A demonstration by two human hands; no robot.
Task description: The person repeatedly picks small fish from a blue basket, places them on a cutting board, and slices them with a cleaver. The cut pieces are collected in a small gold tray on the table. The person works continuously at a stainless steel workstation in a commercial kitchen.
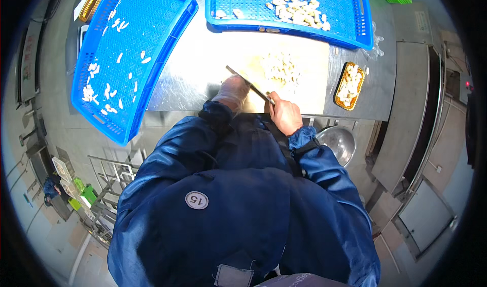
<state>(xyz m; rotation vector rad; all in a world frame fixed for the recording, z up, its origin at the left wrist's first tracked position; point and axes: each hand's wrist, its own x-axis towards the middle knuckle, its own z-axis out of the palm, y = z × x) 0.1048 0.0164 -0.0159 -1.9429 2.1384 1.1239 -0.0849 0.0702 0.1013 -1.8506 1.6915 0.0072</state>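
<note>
My right hand (285,114) grips the handle of a knife (258,90), whose blade slants up and left over the pale cutting board (315,64). Right behind the blade is my left hand (233,90), in a clear plastic glove. Its fingertips are hidden, so I cannot see whether anything is under them. Small pale food pieces (282,69) lie scattered on the board beyond the knife. Strong glare washes out the left part of the board. To the right, a gold tray (337,95) filled with similar pale pieces rests on the steel table (374,81).
A blue perforated crate (156,28) with scattered pieces overhangs the table's left front edge. Another blue crate (243,22) at the back holds a heap of them. Gold trays (92,3) stand far left. Below the table is a steel bowl (338,144). A person (51,190) is in the distance.
</note>
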